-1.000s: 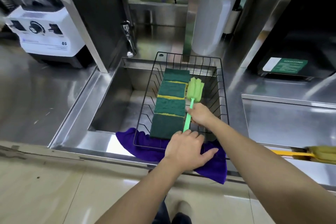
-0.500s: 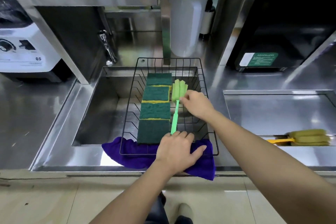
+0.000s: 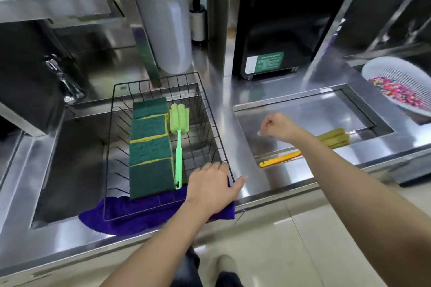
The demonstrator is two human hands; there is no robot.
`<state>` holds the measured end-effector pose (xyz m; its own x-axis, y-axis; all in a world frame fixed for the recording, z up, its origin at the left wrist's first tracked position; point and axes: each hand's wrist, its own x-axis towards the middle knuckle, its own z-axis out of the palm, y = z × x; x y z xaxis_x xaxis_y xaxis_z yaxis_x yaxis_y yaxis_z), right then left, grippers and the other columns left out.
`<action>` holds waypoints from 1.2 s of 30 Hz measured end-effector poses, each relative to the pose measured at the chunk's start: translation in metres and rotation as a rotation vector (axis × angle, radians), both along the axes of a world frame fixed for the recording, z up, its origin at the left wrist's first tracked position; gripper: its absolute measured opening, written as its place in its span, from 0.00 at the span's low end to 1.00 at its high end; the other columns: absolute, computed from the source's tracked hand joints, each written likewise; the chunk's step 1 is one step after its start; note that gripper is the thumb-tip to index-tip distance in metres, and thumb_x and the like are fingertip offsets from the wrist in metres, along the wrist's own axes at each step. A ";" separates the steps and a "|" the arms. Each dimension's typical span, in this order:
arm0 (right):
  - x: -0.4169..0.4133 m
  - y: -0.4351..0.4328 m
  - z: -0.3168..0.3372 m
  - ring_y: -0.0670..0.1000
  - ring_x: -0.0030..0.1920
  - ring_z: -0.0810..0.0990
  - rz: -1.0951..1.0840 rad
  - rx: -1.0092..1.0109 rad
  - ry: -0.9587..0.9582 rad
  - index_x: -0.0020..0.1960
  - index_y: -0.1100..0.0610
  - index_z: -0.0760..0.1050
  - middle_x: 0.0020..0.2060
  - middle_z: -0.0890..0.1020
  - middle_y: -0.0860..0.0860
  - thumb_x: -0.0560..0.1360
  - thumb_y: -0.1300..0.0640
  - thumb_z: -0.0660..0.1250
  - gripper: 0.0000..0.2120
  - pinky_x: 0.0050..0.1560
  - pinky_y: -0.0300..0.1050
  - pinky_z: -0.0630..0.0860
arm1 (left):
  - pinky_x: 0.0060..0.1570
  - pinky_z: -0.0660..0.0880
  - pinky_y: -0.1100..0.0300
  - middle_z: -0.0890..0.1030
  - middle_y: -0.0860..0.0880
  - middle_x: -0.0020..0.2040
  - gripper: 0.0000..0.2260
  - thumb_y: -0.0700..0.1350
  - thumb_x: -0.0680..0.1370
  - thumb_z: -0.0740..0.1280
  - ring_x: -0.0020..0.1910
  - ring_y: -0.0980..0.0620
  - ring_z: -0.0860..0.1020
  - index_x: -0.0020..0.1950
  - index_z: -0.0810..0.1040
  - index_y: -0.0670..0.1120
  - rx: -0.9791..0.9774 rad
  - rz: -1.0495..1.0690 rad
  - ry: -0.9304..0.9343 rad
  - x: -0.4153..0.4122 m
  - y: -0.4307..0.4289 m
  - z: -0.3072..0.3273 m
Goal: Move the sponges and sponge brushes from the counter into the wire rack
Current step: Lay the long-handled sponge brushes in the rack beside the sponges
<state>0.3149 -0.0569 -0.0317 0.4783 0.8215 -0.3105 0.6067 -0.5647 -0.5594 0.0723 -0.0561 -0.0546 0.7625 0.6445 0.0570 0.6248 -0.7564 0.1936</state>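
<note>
A black wire rack (image 3: 121,91) sits over the sink, holding a row of several green-and-yellow sponges (image 3: 149,147) and a light green sponge brush (image 3: 179,123) lying beside them. My left hand (image 3: 211,187) rests flat on the rack's near right corner, holding nothing. My right hand (image 3: 276,127) hovers over the counter to the right of the rack, fingers loosely curled and empty. A yellow-handled sponge brush (image 3: 279,159) lies on the counter below and right of that hand; its olive sponge head (image 3: 335,138) is partly hidden by my forearm.
A purple cloth (image 3: 130,214) lies under the rack's front edge. A faucet (image 3: 61,77) stands at the sink's left back. A white jug (image 3: 168,28), pump bottle (image 3: 198,18) and black appliance (image 3: 275,30) line the back. A white colander (image 3: 401,86) sits far right.
My right hand let go of the green brush, which now lies in the rack, and moved right over the counter toward the yellow brush. The view swung right.
</note>
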 end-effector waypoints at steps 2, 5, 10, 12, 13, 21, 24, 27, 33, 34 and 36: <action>0.008 -0.017 0.002 0.53 0.40 0.76 0.073 -0.116 -0.011 0.35 0.58 0.75 0.33 0.78 0.55 0.67 0.61 0.74 0.07 0.39 0.42 0.71 | 0.38 0.67 0.55 0.80 0.48 0.45 0.24 0.66 0.74 0.50 0.45 0.47 0.76 0.44 0.73 0.47 -0.013 0.017 0.007 0.001 0.001 -0.002; 0.011 -0.037 0.003 0.52 0.41 0.76 0.175 -0.278 -0.100 0.41 0.63 0.80 0.38 0.79 0.57 0.67 0.62 0.73 0.05 0.33 0.38 0.69 | 0.36 0.65 0.55 0.80 0.49 0.44 0.21 0.65 0.75 0.51 0.45 0.48 0.75 0.42 0.71 0.49 -0.067 0.038 -0.010 0.001 0.001 -0.004; 0.013 -0.051 -0.008 0.60 0.53 0.79 0.257 -0.450 -0.262 0.52 0.62 0.81 0.53 0.82 0.59 0.71 0.62 0.66 0.11 0.56 0.50 0.77 | 0.34 0.65 0.56 0.79 0.50 0.43 0.17 0.65 0.75 0.52 0.43 0.49 0.74 0.39 0.66 0.52 -0.125 0.055 -0.030 0.000 -0.001 -0.005; 0.014 -0.053 -0.013 0.59 0.57 0.77 0.212 -0.465 -0.311 0.52 0.61 0.79 0.56 0.80 0.57 0.72 0.62 0.63 0.11 0.63 0.52 0.70 | 0.35 0.65 0.56 0.79 0.50 0.43 0.17 0.65 0.75 0.52 0.43 0.50 0.74 0.39 0.66 0.52 -0.123 0.061 -0.025 -0.001 -0.001 -0.005; 0.014 -0.052 -0.014 0.58 0.57 0.76 0.199 -0.470 -0.345 0.50 0.60 0.76 0.56 0.80 0.56 0.72 0.63 0.62 0.09 0.64 0.54 0.65 | 0.35 0.65 0.56 0.79 0.51 0.43 0.17 0.65 0.75 0.52 0.44 0.50 0.74 0.39 0.66 0.52 -0.120 0.065 -0.024 -0.001 -0.001 -0.005; 0.007 -0.038 -0.010 0.60 0.52 0.77 0.427 -0.560 -0.573 0.50 0.59 0.76 0.45 0.79 0.57 0.71 0.65 0.58 0.11 0.55 0.50 0.68 | 0.39 0.68 0.55 0.80 0.50 0.45 0.23 0.65 0.75 0.51 0.44 0.50 0.75 0.47 0.75 0.49 -0.099 0.098 0.012 -0.002 -0.003 -0.004; 0.005 -0.026 0.014 0.61 0.52 0.80 0.303 -0.370 -0.601 0.53 0.62 0.78 0.52 0.81 0.60 0.72 0.63 0.62 0.12 0.49 0.48 0.74 | 0.39 0.70 0.55 0.80 0.50 0.46 0.23 0.65 0.75 0.50 0.45 0.50 0.75 0.47 0.75 0.49 -0.102 0.096 0.018 -0.002 -0.003 -0.002; 0.001 -0.008 0.046 0.63 0.51 0.79 0.066 -0.056 -0.671 0.50 0.60 0.78 0.49 0.80 0.60 0.74 0.60 0.62 0.09 0.45 0.50 0.72 | 0.40 0.70 0.54 0.80 0.50 0.46 0.24 0.66 0.75 0.50 0.45 0.50 0.75 0.47 0.75 0.49 -0.100 0.091 0.026 -0.003 -0.003 -0.001; -0.027 0.018 0.094 0.47 0.30 0.74 -0.124 0.595 -0.038 0.48 0.56 0.80 0.28 0.73 0.46 0.76 0.57 0.62 0.08 0.33 0.41 0.69 | 0.40 0.70 0.54 0.80 0.50 0.45 0.24 0.67 0.74 0.51 0.44 0.49 0.75 0.45 0.75 0.49 -0.084 0.072 0.025 -0.004 -0.003 0.002; -0.038 0.021 0.094 0.42 0.26 0.73 -0.112 0.639 0.101 0.52 0.59 0.80 0.28 0.74 0.46 0.76 0.61 0.62 0.09 0.29 0.35 0.69 | 0.40 0.70 0.54 0.80 0.50 0.44 0.24 0.67 0.74 0.51 0.44 0.49 0.75 0.44 0.75 0.49 -0.073 0.069 0.015 -0.006 -0.003 0.002; -0.058 0.026 0.087 0.40 0.23 0.74 -0.050 0.648 0.321 0.54 0.63 0.79 0.32 0.78 0.49 0.76 0.67 0.61 0.10 0.24 0.30 0.67 | 0.38 0.68 0.55 0.80 0.50 0.42 0.24 0.67 0.73 0.51 0.43 0.49 0.76 0.43 0.75 0.49 -0.045 0.081 -0.013 -0.012 -0.002 0.003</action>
<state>0.2572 -0.0310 0.0550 0.4871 0.8676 0.1000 0.3381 -0.0818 -0.9375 0.0603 -0.0582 -0.0521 0.7070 0.7062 0.0366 0.6808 -0.6938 0.2350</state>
